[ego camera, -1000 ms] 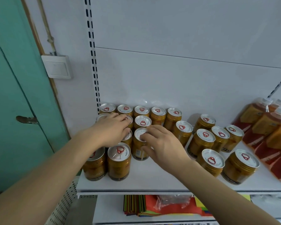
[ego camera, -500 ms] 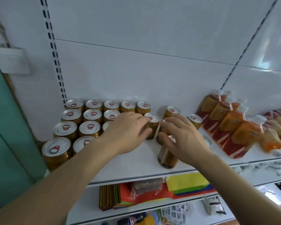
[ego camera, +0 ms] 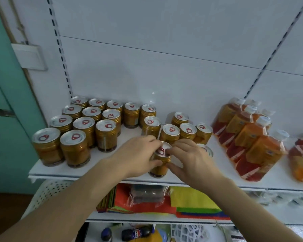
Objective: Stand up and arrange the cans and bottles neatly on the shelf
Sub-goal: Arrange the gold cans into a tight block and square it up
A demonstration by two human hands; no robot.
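Both hands have come together since the earlier frame, leaving the left block of cans. Now the left hand (ego camera: 138, 157) and right hand (ego camera: 191, 158) each curl fingers round one gold ribbed can with a silver pull-tab lid (ego camera: 160, 165), upright near the front edge of the white metal shelf (ego camera: 94, 170). It stands apart from the tidy rows of gold cans (ego camera: 87, 126) at the shelf's left end. I judge the step as regrouping strays: next, slide it left into line without knocking neighbours.
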